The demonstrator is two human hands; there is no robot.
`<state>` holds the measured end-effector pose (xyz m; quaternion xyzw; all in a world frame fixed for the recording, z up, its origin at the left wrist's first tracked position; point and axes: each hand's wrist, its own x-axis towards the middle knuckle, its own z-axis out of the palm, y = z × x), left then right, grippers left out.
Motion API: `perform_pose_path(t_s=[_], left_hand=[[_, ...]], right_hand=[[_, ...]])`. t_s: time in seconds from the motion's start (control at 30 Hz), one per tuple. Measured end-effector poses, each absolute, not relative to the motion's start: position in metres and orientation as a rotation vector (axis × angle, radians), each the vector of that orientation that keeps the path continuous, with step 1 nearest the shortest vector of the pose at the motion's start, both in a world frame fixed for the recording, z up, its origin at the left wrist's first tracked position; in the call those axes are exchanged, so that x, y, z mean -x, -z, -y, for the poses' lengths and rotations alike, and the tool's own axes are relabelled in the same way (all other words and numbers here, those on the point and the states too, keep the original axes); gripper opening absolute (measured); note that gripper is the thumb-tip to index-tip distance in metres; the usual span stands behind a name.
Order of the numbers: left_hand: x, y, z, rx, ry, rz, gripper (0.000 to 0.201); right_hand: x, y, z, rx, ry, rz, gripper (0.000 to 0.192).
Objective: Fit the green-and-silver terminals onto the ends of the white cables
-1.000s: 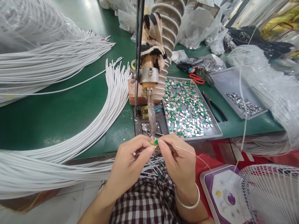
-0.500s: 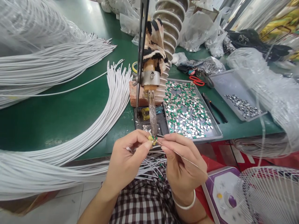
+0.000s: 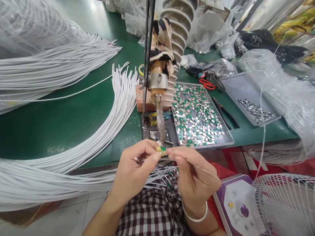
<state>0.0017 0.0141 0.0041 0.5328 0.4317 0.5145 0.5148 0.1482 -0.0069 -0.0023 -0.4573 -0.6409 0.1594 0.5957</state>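
Observation:
My left hand (image 3: pixel 134 168) is closed in a pinch around a small green circuit board (image 3: pixel 162 149), just under the tip of a fixed soldering iron (image 3: pixel 160 126). Something yellow shows at those fingertips. A white cable (image 3: pixel 136 159) passes through the same hand, its far part hidden by the fingers. Thumb and fingers of my right hand (image 3: pixel 198 173) are pressed together on thin solder wire (image 3: pixel 203 169), close to the board's right side. The wire's front end is hidden by the fingertips.
A tray (image 3: pixel 230 141) of several small boards lies right of the iron, near pliers (image 3: pixel 226 114), red-handled scissors (image 3: pixel 207 84) and a second tray (image 3: pixel 267 125) of metal parts. White cable bundles (image 3: pixel 98 144) fill the left. A brick (image 3: pixel 142 98) stands behind; a fan (image 3: pixel 285 203) is lower right.
My right hand has shifted slightly right and down, and the solder wire's end no longer shows at the iron tip. My left hand stays nearly still with the board.

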Motion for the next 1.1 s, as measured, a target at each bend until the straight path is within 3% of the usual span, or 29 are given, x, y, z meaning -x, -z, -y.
perform_pose_path(t_s=[0.1,0.4,0.53,0.7,0.9,1.1], left_hand=[[-0.003,-0.004,-0.012,-1.339,-1.221,-1.047,0.024],[0.004,0.003,0.012,-1.588,-1.009,-1.127,0.028],[0.005,0.012,0.025,-1.534,-0.897,-1.259,0.021],[0.003,0.016,0.026,-1.655,-0.714,-1.110,0.049],[0.009,0.009,0.026,-1.729,-0.921,-1.079,0.011],[0.007,0.009,0.029,-1.628,-1.031,-1.114,0.025]], right_hand=[[-0.147,0.004,0.007,1.151,-0.406,1.501,0.035],[-0.155,0.005,0.012,1.079,-0.638,1.338,0.020],[-0.162,-0.001,0.017,0.999,-0.701,1.555,0.013],[-0.161,-0.003,0.023,0.963,-0.654,1.858,0.002],[-0.165,0.001,0.024,0.983,-0.735,1.655,0.003],[-0.166,0.002,0.021,0.977,-0.803,1.645,0.017]])
